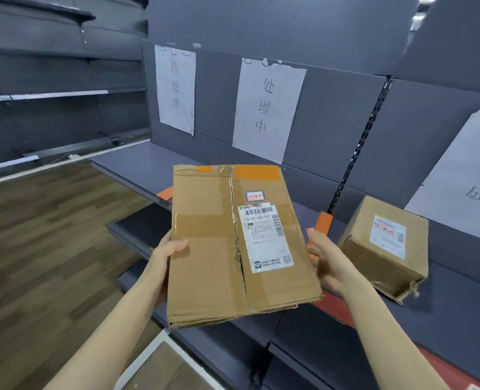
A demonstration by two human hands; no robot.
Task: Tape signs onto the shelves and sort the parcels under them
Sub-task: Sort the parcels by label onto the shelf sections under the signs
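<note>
1. Brown cardboard, creased and taped: a flat rectangular brown cardboard parcel [210,249] with a white shipping label [265,235] is held in the air in front of the grey metal shelf [137,164], below the middle white paper sign [267,108].
2. The left hand [168,249] grips the flat parcel's left edge, thumb curled over the top face, fingers hidden underneath.
3. The right hand [326,257] clasps the right edge, thumb raised alongside it, the other fingers mostly out of sight under the cardboard.
4. A smaller boxy brown cardboard parcel [385,246] sits on the shelf to the right, near the right hand but not touching it, under the right white paper sign [458,175], which the frame's edge cuts off.
5. The left white paper sign [175,88] hangs taped to the grey back panel, well apart from the middle one.
6. One orange tag [323,222] stands on the shelf just beside the right thumb; a second orange tag [164,194] shows at the shelf's front edge, left of the held parcel.
7. Wood-patterned flooring [50,235] fills the left side.
</note>
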